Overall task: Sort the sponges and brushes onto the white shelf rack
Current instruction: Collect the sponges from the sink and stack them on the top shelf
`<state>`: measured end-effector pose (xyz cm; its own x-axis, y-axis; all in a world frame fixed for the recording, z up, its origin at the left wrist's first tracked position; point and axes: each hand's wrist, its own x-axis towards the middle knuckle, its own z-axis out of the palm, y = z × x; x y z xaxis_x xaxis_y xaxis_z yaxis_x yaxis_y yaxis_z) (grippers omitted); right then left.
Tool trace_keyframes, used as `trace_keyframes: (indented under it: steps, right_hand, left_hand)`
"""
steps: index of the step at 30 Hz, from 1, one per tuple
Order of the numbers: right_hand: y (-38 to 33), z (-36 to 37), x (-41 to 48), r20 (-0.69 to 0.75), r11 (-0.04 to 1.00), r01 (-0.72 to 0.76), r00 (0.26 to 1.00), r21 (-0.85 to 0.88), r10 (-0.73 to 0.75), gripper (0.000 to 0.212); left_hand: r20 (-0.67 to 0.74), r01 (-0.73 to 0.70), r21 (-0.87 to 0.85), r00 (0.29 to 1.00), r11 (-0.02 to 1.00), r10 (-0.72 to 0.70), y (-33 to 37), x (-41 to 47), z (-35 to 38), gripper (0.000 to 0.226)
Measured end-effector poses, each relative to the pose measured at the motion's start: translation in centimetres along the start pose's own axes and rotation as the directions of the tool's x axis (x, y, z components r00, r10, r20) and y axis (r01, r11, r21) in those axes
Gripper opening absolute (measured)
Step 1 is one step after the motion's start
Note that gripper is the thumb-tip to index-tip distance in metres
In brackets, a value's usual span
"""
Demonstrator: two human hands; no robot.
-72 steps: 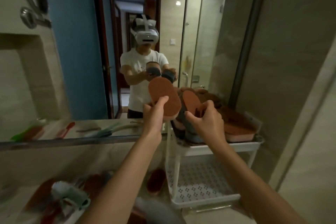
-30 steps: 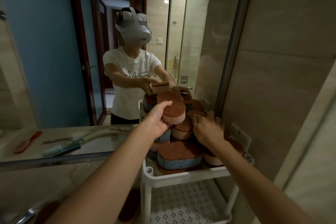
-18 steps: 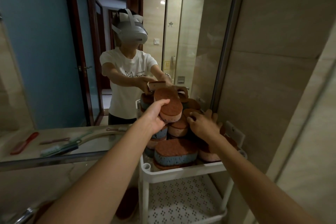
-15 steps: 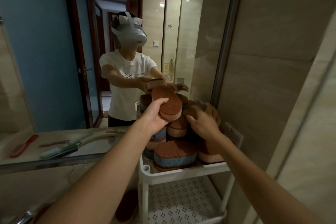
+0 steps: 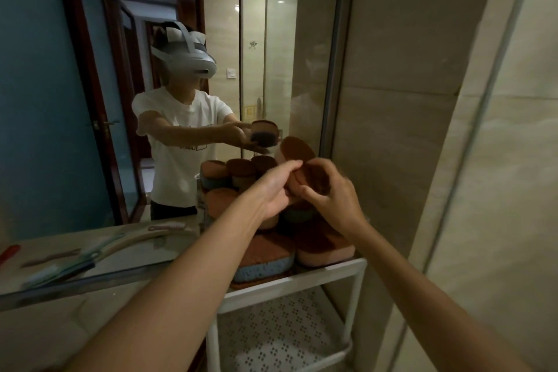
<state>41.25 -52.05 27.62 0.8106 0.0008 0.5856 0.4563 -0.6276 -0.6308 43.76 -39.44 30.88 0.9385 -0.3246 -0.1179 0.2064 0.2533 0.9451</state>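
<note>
From the head view we see both of our hands raised together above the top tier of the white shelf rack (image 5: 320,273), which stands against the mirror (image 5: 90,100) and the tiled wall. Our left hand (image 5: 273,187) has its fingers curled around the near edge of a brown-faced sponge (image 5: 297,151), thumb on top, so it has hold of it. Our right hand (image 5: 332,193) meets the same sponge from the other side, fingers bent and pinching its lower right part; the sponge is tilted up on edge between the two hands, above the pile. Below them the top tier is heaped with more sponges: a blue-bodied sponge (image 5: 265,263) lies at the front left, touching a pink-bodied sponge (image 5: 326,246) at the front right, and others are stacked behind. The lower tier (image 5: 280,335), a perforated white shelf, shows beneath. In the mirror we see a person reflected and long-handled brushes (image 5: 99,251) lying on the counter.
</note>
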Motion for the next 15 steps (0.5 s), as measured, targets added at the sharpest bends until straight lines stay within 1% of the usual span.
trace_keyframes:
  steps: [1,2,3,4,5,6,7,8,9,10,11,13,15]
  right_hand:
    - [0.5,-0.1,0.0,-0.019,0.999,-0.034,0.999,0.002,0.034,0.046]
    - [1.0,-0.3,0.0,-0.042,0.997,-0.082,0.996,-0.009,0.081,0.045]
    - [1.7,-0.4,0.0,-0.06,0.99,-0.137,0.989,-0.033,0.135,0.045]
    - [2.5,-0.4,0.1,-0.066,0.981,-0.187,0.981,-0.056,0.184,0.045]
    - [3.3,-0.4,0.2,-0.062,0.97,-0.229,0.972,-0.075,0.225,0.046]
    - [3.9,-0.3,0.3,-0.056,0.961,-0.26,0.965,-0.097,0.256,0.046]
    - [4.3,-0.2,0.4,-0.052,0.951,-0.285,0.958,-0.123,0.28,0.045]
    - [4.7,-0.1,0.4,-0.043,0.942,-0.301,0.954,-0.146,0.298,0.044]
    - [4.9,0.0,0.4,-0.027,0.937,-0.305,0.952,-0.167,0.305,0.044]
    - [5.2,0.2,0.5,-0.008,0.935,-0.302,0.952,-0.184,0.306,0.043]
    - [5.3,0.3,0.5,0.006,0.933,-0.299,0.952,-0.199,0.307,0.042]
    - [5.7,0.6,0.7,0.014,0.922,-0.312,0.946,-0.228,0.323,0.042]
    - [5.9,0.7,0.7,0.032,0.907,-0.313,0.942,-0.282,0.335,0.042]
  left_hand:
    - [-0.029,-0.041,0.132,0.999,0.99,0.045,-0.2,0.3,0.0,0.041]
    - [-0.079,-0.088,0.33,0.99,0.94,0.12,-0.4,0.5,0.0,0.043]
    - [-0.128,-0.128,0.553,0.963,0.823,0.236,-0.5,0.7,-0.2,0.04]
    - [-0.128,-0.148,0.753,0.923,0.641,0.363,-0.8,1.0,-0.5,0.036]
    - [-0.063,-0.15,0.886,0.898,0.438,0.436,-1.1,1.4,-0.9,0.037]
    - [0.02,-0.145,0.955,0.901,0.259,0.434,-1.4,1.7,-1.4,0.042]
    - [0.079,-0.129,0.985,0.925,0.112,0.372,-1.8,1.9,-1.7,0.049]
    - [0.106,-0.114,0.993,0.952,0.014,0.286,-2.2,2.1,-2.1,0.054]
    - [0.103,-0.097,0.994,0.975,-0.043,0.195,-2.5,2.2,-2.4,0.056]
    - [0.09,-0.081,0.994,0.989,-0.074,0.121,-2.8,2.4,-2.7,0.057]
    - [0.082,-0.074,0.992,0.994,-0.098,0.077,-3.1,2.4,-2.8,0.057]
    - [0.072,-0.066,0.989,0.996,-0.129,0.045,-3.2,2.4,-2.9,0.057]
    - [0.064,-0.058,0.989,0.997,-0.139,0.033,-3.2,2.4,-2.8,0.057]
